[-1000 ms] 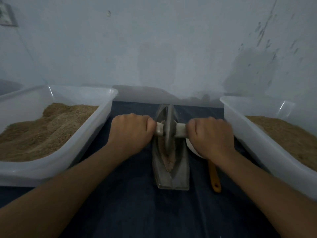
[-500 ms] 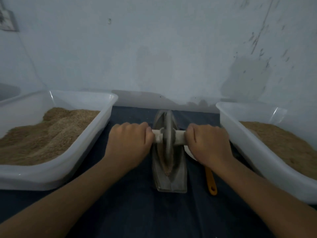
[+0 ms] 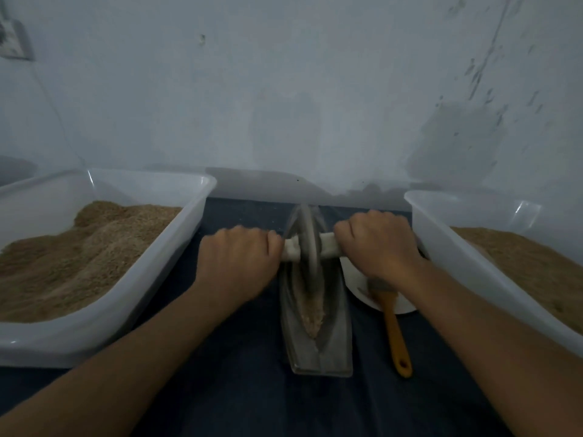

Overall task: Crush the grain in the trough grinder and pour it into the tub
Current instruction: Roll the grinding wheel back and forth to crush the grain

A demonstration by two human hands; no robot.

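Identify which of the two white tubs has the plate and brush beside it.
The tub on the person's right: the white plate and orange-handled brush lie between it and the trough grinder. The left tub has only cloth beside it.

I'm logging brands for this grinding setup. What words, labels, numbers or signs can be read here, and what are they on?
None can be read.
Left tub, right tub: plain walls, no label in view.
Trough grinder, wheel, brush, plate: no marks visible.
Wall plate at top left: blurred, nothing legible.
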